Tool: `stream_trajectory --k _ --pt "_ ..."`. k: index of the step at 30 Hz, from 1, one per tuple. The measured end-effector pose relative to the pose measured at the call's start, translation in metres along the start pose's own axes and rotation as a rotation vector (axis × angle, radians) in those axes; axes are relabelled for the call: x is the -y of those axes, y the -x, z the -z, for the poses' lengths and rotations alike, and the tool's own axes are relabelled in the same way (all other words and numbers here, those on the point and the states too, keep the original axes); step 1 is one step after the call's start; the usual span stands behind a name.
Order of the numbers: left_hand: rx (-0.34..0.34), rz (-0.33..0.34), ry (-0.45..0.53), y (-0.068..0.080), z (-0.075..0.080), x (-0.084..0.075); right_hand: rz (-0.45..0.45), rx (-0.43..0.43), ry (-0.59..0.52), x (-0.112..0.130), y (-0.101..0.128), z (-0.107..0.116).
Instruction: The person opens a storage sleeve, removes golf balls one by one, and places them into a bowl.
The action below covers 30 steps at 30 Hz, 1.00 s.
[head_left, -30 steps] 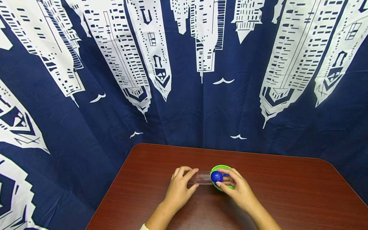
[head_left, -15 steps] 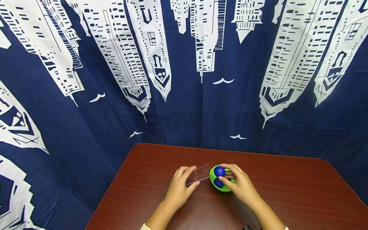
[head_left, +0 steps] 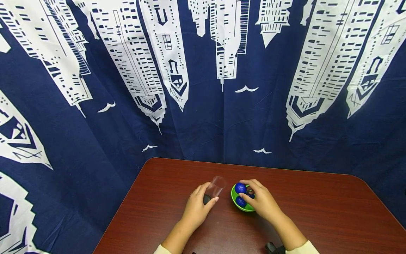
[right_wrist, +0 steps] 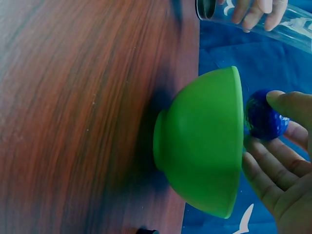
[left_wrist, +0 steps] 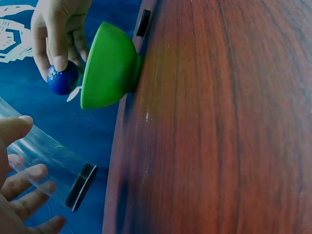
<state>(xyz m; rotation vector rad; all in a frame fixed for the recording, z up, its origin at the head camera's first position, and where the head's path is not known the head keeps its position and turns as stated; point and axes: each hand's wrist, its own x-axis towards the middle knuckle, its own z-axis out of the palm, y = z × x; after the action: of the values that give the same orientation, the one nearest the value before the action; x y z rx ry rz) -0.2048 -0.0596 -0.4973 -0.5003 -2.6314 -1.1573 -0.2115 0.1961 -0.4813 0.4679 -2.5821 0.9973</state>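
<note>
Table (head_left: 317, 211): dark red-brown wood grain, rounded far corners, pushed close to a navy curtain (head_left: 203, 88) printed with white skyscrapers and small birds, which fills the whole background.

My left hand (head_left: 195, 208) curls round a clear tube (head_left: 215, 188), tilted, its dark-ringed lower end just above the wood in the left wrist view, open end up and away from me.

Green bowl (head_left: 241, 207) stands on its foot just right of the tube, not touching it. One blue ball (head_left: 241, 201) lies inside.

My right hand (head_left: 261, 201) pinches a second blue ball (head_left: 240, 188) between thumb and fingertips, right at the bowl's rim.

Small dark object (head_left: 272, 248) at the near edge by my right sleeve; cannot tell what it is.
</note>
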Motion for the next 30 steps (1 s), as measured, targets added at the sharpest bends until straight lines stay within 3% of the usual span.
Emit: stream_trajectory --k 14,30 --pt "0.033 0.101 0.114 -0.006 -0.007 0.01 -0.077 0.052 0.131 -0.002 -0.008 -0.011" --pt "0.045 0.118 0.168 -0.009 -0.012 0.019 -0.104 0.139 0.247 -0.002 -0.011 -0.016"
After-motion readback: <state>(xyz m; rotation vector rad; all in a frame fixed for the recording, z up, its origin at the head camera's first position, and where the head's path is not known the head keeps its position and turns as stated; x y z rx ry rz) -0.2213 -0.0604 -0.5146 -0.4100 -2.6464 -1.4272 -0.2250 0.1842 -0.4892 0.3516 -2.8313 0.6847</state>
